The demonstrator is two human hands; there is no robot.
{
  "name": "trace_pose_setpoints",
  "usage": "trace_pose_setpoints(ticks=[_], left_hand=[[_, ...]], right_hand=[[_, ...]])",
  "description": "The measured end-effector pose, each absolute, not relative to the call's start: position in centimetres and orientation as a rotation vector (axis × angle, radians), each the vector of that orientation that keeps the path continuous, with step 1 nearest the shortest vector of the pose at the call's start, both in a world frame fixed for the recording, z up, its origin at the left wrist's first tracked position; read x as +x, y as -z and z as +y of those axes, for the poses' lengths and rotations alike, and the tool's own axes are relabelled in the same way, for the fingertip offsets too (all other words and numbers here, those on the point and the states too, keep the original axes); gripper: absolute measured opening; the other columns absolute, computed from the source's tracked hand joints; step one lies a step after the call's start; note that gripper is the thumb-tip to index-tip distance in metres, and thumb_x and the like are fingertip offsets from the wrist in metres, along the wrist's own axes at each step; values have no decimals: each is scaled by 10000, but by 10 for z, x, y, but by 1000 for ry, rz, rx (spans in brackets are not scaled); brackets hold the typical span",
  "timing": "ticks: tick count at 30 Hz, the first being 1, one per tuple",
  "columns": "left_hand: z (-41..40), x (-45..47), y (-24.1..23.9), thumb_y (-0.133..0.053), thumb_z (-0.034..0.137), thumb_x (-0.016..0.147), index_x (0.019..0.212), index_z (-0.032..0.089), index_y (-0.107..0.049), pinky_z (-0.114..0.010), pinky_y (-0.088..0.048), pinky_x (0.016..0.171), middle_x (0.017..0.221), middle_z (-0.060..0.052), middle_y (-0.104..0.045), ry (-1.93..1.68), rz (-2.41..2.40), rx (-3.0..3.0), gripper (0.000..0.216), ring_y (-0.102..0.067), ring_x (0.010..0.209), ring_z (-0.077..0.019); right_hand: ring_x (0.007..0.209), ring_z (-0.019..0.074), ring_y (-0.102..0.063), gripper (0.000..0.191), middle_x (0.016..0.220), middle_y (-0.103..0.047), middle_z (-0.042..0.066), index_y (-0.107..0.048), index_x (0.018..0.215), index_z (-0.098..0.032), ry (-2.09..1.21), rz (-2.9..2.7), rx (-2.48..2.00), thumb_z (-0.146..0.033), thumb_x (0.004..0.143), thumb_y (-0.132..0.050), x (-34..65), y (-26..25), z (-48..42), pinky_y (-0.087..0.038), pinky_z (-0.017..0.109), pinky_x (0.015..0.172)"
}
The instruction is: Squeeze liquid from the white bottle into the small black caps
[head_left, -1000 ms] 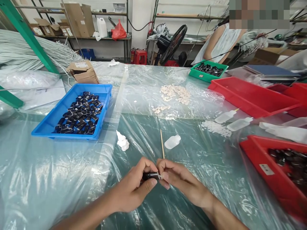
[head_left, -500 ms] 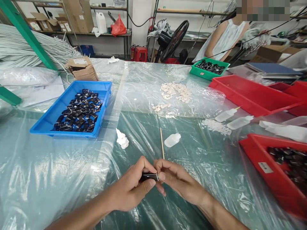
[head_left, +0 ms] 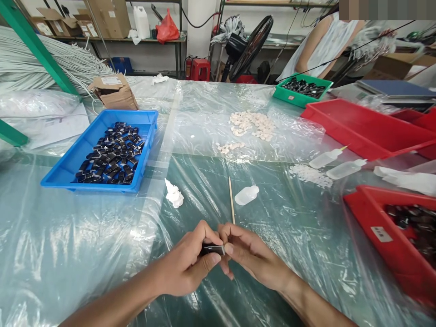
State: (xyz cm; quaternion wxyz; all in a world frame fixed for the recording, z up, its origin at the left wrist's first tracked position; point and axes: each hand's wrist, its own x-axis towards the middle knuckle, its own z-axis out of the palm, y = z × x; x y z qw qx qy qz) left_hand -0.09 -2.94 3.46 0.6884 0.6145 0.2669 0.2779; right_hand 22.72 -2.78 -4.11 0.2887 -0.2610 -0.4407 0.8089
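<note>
My left hand (head_left: 185,265) is closed around a small black part (head_left: 211,249), pinched between thumb and fingers near the front of the table. My right hand (head_left: 250,256) meets it from the right, its fingertips pinched against the part's right end. Just beyond the hands lie a thin wooden stick (head_left: 231,200), a small white squeeze bottle (head_left: 246,195) and a crumpled white wad (head_left: 174,194). A blue tray (head_left: 80,152) with several black parts sits to the left. A red tray (head_left: 374,213) with black parts stands at the right.
Clear plastic sheeting covers the table. Piles of small white pieces (head_left: 250,123) lie mid-table, with two squeeze bottles (head_left: 335,163) to the right. Further red trays (head_left: 361,129) and a green tray (head_left: 301,91) stand at the back right, where a person (head_left: 320,43) sits. A cardboard box (head_left: 114,93) is at the back left.
Both hands stay together on the black part. The view has tilted slightly, so the table's objects sit a little higher in the picture.
</note>
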Motion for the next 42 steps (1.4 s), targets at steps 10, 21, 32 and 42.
trace_pose_setpoints(ticks=[10,21,32,42], left_hand=[[-28,1,-42,-416,250,1039,1063,241,-420,-278,-511,750,945,-16,-644,-666,650,1539,27,-692,852,-156],[-22,2,-36,-559,182,979,1033,276,-579,-393,-399,1085,1370,-16,-573,-827,798,1922,110,-378,1373,-218],[-23,3,-47,-548,135,976,1033,266,-597,-394,-361,1134,1491,2,-444,-692,747,1905,151,-294,1436,-205],[-23,4,-52,-558,94,959,1067,274,-612,-450,-341,1152,1450,-5,-500,-717,673,1879,216,-359,1416,-237]], right_hand=[[703,152,-735,669,899,-731,-7,-682,959,-262,-2107,-1111,-784,-786,960,-1098,225,37,-29,-679,294,655],[1194,345,-967,532,1222,-947,168,-966,1300,-390,-1871,-1370,-781,-855,1040,-960,233,35,-23,-817,462,1051],[1288,339,-980,626,1515,-991,84,-1015,1536,-443,-1854,-1452,-666,-593,946,-1158,239,43,-13,-803,444,1149],[1356,346,-977,680,1552,-958,77,-1009,1536,-453,-1840,-1454,-621,-378,876,-1152,241,51,-15,-826,458,1177]])
